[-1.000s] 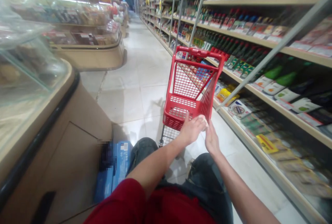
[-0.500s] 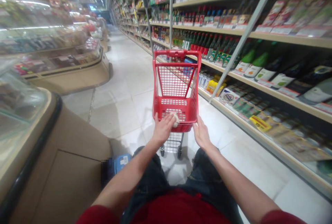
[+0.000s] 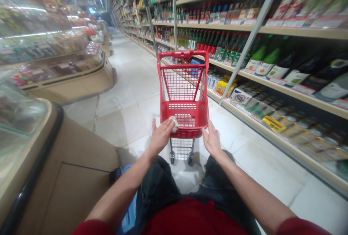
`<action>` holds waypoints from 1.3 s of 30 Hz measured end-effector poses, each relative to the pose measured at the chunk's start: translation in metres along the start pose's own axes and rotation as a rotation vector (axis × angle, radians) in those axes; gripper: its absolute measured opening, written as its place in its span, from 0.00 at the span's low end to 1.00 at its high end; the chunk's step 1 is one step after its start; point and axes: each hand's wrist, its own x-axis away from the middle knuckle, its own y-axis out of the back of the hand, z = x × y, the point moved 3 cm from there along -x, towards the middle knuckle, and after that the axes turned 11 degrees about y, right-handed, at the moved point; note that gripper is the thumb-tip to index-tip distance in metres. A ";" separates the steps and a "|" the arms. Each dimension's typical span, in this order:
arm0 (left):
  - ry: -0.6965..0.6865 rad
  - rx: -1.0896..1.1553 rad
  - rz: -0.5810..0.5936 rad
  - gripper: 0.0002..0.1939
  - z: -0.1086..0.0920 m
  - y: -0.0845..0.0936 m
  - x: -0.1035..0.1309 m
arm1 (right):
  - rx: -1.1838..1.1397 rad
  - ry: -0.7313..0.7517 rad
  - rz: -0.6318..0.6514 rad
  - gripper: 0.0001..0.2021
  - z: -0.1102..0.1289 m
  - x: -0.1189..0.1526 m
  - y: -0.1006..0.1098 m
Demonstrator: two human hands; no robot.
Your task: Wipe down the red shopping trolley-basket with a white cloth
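Note:
A red plastic shopping cart [image 3: 182, 106] on dark wheels stands upright in front of me, its mesh basket bare inside. My left hand [image 3: 162, 132] presses a crumpled whitish cloth [image 3: 174, 124] against the near rim, at the left corner. The fingers lie together over the cloth, with the thumb raised apart. At the near right corner my right hand [image 3: 212, 137] touches the rim with its fingers spread, holding nothing.
Shelves of bottles [image 3: 261, 61] and cans run along the right. Rounded beige display counters [image 3: 78, 162] with glass line the left. Pale floor tiles [image 3: 130, 111] lie between them. Something blue [image 3: 129, 213] is partly hidden below my left arm.
My left hand has slid left along the near rim with the cloth, to its left corner. My right hand stays at the right corner. The view has shifted slightly.

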 end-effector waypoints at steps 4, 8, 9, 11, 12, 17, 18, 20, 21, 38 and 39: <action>0.106 -0.006 0.010 0.16 0.001 0.001 0.001 | 0.021 -0.064 -0.035 0.31 0.009 -0.004 -0.009; 0.127 -0.013 0.015 0.14 -0.011 0.000 -0.002 | 0.026 -0.092 -0.027 0.33 0.001 -0.008 -0.017; 0.122 -0.012 0.012 0.14 -0.015 -0.001 -0.003 | 0.030 -0.080 -0.020 0.33 -0.004 -0.009 -0.017; 0.107 -0.008 0.001 0.15 -0.024 -0.005 -0.004 | 0.044 -0.043 -0.010 0.33 -0.017 -0.014 -0.013; 0.098 -0.005 -0.007 0.15 -0.030 -0.007 -0.005 | 0.054 -0.030 -0.006 0.33 -0.024 -0.018 -0.010; 0.041 0.020 -0.022 0.14 -0.062 -0.018 -0.012 | 0.126 -0.082 0.009 0.31 -0.051 -0.044 0.014; 0.014 0.025 -0.014 0.14 -0.067 -0.019 -0.013 | 0.162 -0.099 -0.005 0.30 -0.050 -0.047 0.018; -0.050 0.036 0.000 0.14 -0.072 -0.018 -0.017 | 0.234 -0.077 -0.053 0.27 -0.040 -0.050 0.024; -0.079 0.040 0.001 0.14 -0.071 -0.016 -0.019 | 0.258 -0.033 -0.076 0.26 -0.031 -0.049 0.024; -0.170 0.052 -0.009 0.16 -0.060 -0.021 -0.047 | 0.258 0.249 0.060 0.17 0.024 -0.002 0.006; -0.116 0.053 -0.014 0.16 -0.053 -0.019 -0.052 | 0.260 0.251 0.058 0.17 0.021 -0.002 0.009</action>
